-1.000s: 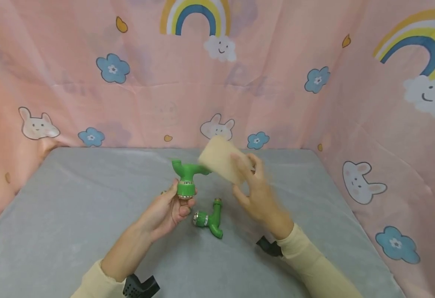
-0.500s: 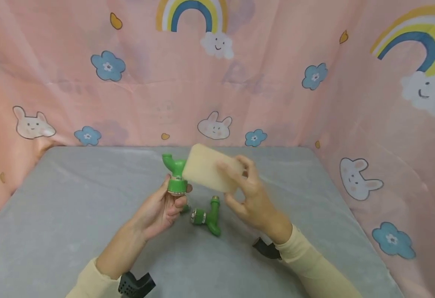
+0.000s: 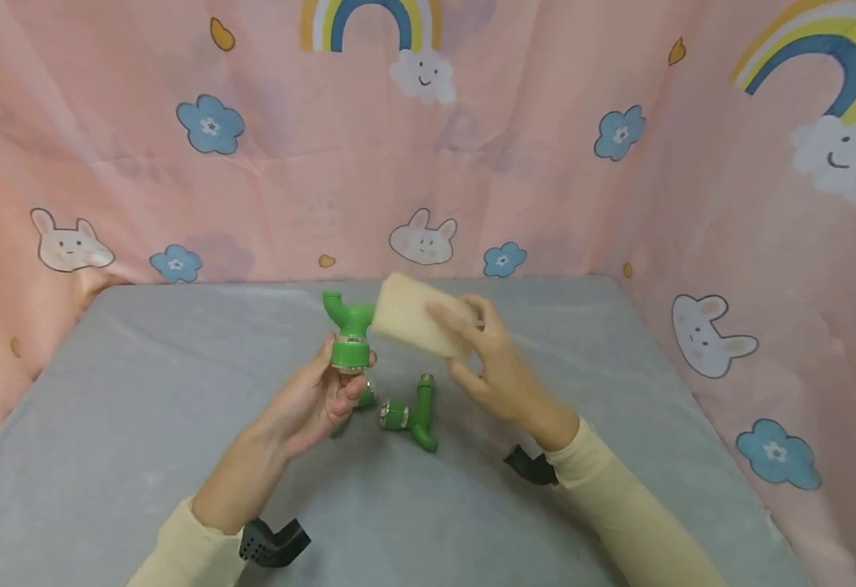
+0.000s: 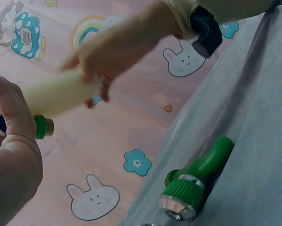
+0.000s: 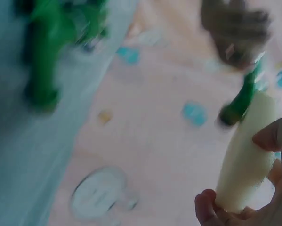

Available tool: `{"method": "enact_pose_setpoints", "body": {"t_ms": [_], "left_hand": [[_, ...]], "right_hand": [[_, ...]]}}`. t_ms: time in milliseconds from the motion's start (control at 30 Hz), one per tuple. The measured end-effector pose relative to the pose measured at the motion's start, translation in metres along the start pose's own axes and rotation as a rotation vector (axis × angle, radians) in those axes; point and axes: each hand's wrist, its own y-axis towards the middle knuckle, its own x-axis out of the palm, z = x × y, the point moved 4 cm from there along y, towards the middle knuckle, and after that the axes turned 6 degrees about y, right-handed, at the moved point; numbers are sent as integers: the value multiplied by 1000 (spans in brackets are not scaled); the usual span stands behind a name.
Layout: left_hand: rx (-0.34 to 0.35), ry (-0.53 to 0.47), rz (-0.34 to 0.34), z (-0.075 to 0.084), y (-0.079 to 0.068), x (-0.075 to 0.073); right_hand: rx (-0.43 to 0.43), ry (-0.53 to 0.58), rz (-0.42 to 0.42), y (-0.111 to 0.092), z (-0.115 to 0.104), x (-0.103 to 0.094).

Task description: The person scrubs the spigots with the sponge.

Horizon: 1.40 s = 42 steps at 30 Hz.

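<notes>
My left hand (image 3: 318,403) holds a green tap (image 3: 351,322) above the table by its ribbed knob end, spout pointing up. A pale yellow sponge (image 3: 416,316) is in my right hand (image 3: 505,371), gripped between thumb and fingers. In the head view the sponge covers the tap's threaded pipe end; the right wrist view shows the sponge (image 5: 249,150) alongside the tap (image 5: 242,101), though contact is hard to tell. A second green tap (image 3: 421,417) lies on the table between my hands. Part of another green tap (image 3: 367,395) shows behind my left fingers, mostly hidden.
A grey cloth covers the table (image 3: 142,408). Pink printed curtains (image 3: 274,179) stand behind it and along the right side. Black wrist mounts (image 3: 275,544) hang under both cuffs.
My right hand has brought the sponge left, over the tap's pipe end. The left hand with the tap has shifted slightly left, uncovering part of the tap behind it.
</notes>
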Motion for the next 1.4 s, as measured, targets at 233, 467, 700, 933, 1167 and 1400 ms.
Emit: {"method": "enact_pose_setpoints", "body": {"t_ms": [233, 467, 700, 933, 1167, 1400], "left_hand": [[-58, 187, 64, -1, 0, -2], [-57, 228, 136, -3, 2, -5], [-28, 260, 139, -3, 5, -9], [8, 372, 163, 1, 4, -11], [62, 465, 241, 7, 1, -9], [104, 469, 318, 12, -1, -8]], "right_hand": [[5, 89, 61, -1, 1, -8], [-47, 109, -23, -3, -5, 6], [-27, 228, -4, -3, 0, -3], [73, 145, -33, 3, 13, 1], [-100, 190, 118, 1, 0, -12], [-226, 202, 166, -2, -11, -7]]}}
